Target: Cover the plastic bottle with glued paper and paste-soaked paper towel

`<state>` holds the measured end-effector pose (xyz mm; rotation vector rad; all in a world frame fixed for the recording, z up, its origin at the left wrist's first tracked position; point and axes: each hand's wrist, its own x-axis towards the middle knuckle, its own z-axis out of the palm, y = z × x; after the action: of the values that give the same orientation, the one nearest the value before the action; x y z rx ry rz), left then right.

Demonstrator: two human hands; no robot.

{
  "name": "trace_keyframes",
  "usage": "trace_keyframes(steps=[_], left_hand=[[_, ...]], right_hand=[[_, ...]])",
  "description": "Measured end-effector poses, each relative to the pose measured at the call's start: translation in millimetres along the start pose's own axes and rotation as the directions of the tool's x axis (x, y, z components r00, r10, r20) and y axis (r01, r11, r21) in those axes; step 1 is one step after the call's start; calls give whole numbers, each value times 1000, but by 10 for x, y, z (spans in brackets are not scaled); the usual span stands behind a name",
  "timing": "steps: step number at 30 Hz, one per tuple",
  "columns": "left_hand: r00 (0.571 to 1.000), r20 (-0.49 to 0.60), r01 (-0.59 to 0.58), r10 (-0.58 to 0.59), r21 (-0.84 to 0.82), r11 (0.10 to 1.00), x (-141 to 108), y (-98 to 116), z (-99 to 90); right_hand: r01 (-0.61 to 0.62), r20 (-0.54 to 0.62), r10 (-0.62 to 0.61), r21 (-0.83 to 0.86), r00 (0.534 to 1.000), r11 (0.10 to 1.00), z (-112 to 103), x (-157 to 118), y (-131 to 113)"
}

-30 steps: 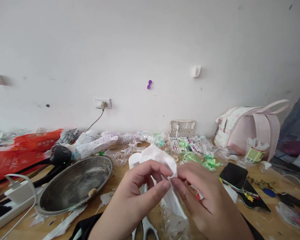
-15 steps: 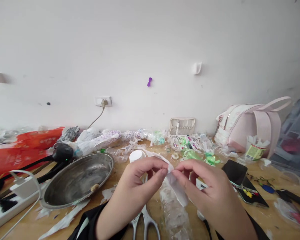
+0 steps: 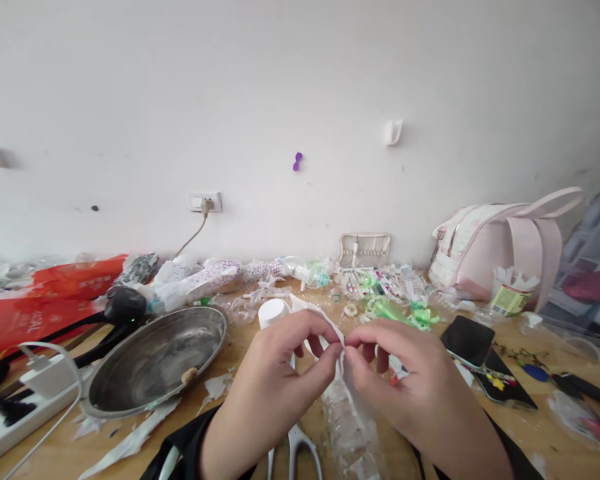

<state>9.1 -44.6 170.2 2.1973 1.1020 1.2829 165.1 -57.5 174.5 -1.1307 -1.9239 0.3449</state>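
Note:
A strip of thin white tissue (image 3: 305, 307) is pinched between my two hands at the centre of the view. My left hand (image 3: 285, 380) grips it between thumb and forefinger. Just beside it, my right hand (image 3: 405, 380) pinches the same strip, the fingertips of both hands nearly touching. Part of the strip hangs below the fingers, over a clear plastic bottle (image 3: 353, 433) lying on the table. Scissors (image 3: 303, 447) with grey handles lie left of the bottle, their blades mostly hidden by my left hand. Behind that hand is a white round lid (image 3: 273, 311).
An oval metal tray (image 3: 155, 360) lies at left, near a white power strip (image 3: 10, 423) and red bags (image 3: 75, 280). Plastic scraps and green pieces (image 3: 395, 310) line the back. A phone (image 3: 467, 341) and a pink bag (image 3: 485, 253) are at right.
My hands have drawn slightly closer together at the fingertips. The white strip now stands up higher behind my left hand, and its hanging end has shifted. The view has moved slightly.

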Motion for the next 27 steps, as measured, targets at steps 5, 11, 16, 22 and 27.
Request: trace_keyframes(steps=[5,11,16,22,27], left_hand=[[998,-23,-53,55,69,996,-19,-11,19],[998,-17,-54,55,56,997,-17,-22,25],[998,-14,-59,60,43,997,-15,-20,24],[997,-29,-72,73,44,996,-8,-27,22],[997,-25,-68,70,47,997,-23,-23,11]], right_hand=[[37,2,-37,-4,999,999,5,3,38],[18,-2,-18,16,1000,1000,4,1,31],[18,5,-18,22,1000,1000,0,10,32],[14,22,-14,10,1000,1000,1,-1,48],[40,27,-41,13,999,999,4,8,69]])
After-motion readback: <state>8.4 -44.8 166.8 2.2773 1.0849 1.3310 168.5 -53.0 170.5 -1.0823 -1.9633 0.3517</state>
